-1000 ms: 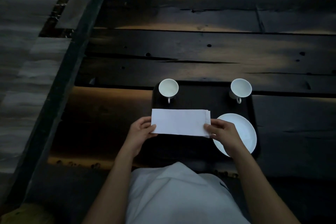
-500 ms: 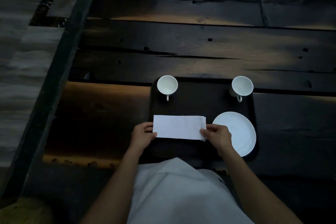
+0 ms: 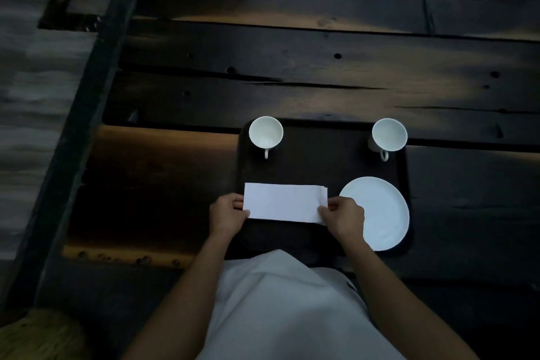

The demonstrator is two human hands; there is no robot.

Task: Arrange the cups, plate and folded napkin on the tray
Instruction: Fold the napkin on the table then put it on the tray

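Since a second ago the folded napkin [image 3: 285, 202] has come down from in front of the cups to the near left part of the tray [image 3: 321, 164], and both hands have come down with it. The left hand [image 3: 227, 215] pinches the napkin's left end, thumb on top; the right hand [image 3: 342, 218] pinches the right end, where the layered fold edges show. In this dim light it is hard to tell whether the napkin lies flat on the tray or is held just above it. The plate [image 3: 382, 213] sits at the tray's near right corner, just beside the right hand, which covers part of its left rim. The left cup [image 3: 266, 132] stands upright at the far left corner and the right cup [image 3: 389, 134] at the far right, handles pointing toward the person. The tray rests on a dark plank table [image 3: 292, 67].
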